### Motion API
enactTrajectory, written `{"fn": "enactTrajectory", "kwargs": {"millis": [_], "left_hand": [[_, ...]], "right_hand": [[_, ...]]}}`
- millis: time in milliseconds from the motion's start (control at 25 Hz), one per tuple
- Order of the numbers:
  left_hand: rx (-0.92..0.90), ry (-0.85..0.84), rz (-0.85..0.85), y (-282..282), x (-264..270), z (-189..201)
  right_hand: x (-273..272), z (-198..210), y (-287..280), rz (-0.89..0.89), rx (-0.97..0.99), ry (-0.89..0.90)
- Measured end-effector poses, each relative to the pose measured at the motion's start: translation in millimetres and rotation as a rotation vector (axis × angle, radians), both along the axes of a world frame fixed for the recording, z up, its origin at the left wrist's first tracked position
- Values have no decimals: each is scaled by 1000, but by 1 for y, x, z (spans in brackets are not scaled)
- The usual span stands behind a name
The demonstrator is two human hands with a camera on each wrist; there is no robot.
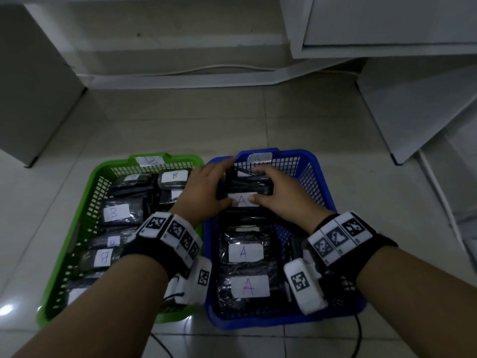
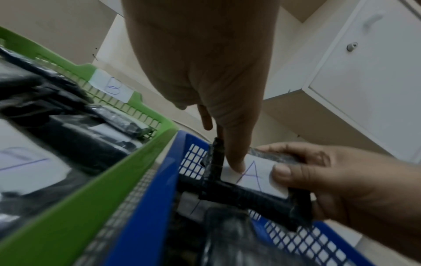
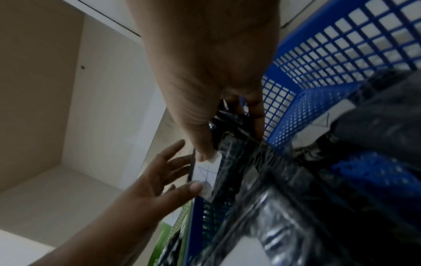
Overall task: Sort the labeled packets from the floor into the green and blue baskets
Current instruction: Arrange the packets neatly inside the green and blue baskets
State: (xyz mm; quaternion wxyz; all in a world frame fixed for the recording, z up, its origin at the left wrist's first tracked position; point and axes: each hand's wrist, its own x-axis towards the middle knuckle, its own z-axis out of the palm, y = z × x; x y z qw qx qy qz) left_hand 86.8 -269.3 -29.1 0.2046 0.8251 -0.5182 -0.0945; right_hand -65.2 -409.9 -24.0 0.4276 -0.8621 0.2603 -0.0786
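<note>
A black packet [image 1: 245, 188] with a white label marked A [image 2: 257, 173] hangs over the far end of the blue basket [image 1: 313, 164]. I hold it with both hands. My left hand [image 1: 216, 184] has its thumb [image 2: 234, 154] on the label's left edge and its fingers behind the packet. My right hand [image 1: 268, 187] grips the right side, thumb [image 2: 281, 171] on the label and fingers curled over the far edge. Several A packets [image 1: 244, 253] lie in the blue basket. The green basket [image 1: 102, 169] on the left holds several B packets [image 1: 116, 213].
The baskets stand side by side on a pale tiled floor [image 1: 258, 120]. White cupboards [image 1: 387, 21] line the back, a grey cabinet [image 1: 31, 86] stands at the left, and white boards [image 1: 426, 112] lean at the right. A black cable [image 1: 357, 332] runs near the blue basket.
</note>
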Motion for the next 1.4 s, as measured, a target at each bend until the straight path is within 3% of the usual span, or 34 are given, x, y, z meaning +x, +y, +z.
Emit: {"fn": "enactTrajectory", "kwargs": {"millis": [120, 320, 600, 800, 1000, 1160, 1280, 1400], "left_hand": [[-4, -103, -9, -8, 5, -2], [198, -45, -43, -7, 0, -13], [-43, 1, 67, -14, 2, -14], [321, -135, -208, -23, 5, -20], [534, -268, -239, -39, 0, -19], [571, -413, -124, -44, -5, -15], [515, -356, -119, -48, -7, -11], [590, -322, -221, -45, -13, -9]], "right_hand": [[-2, -10, -9, 60, -86, -12], [-5, -31, -7, 221, -353, 281], [-9, -9, -33, 25, -124, 134], [-22, 4, -50, -168, -245, 235], [-25, -3, -45, -204, -157, 326], [-29, 5, -49, -226, -167, 334], [-28, 9, -50, -211, -161, 320], [-24, 3, -47, -181, 91, 274]]}}
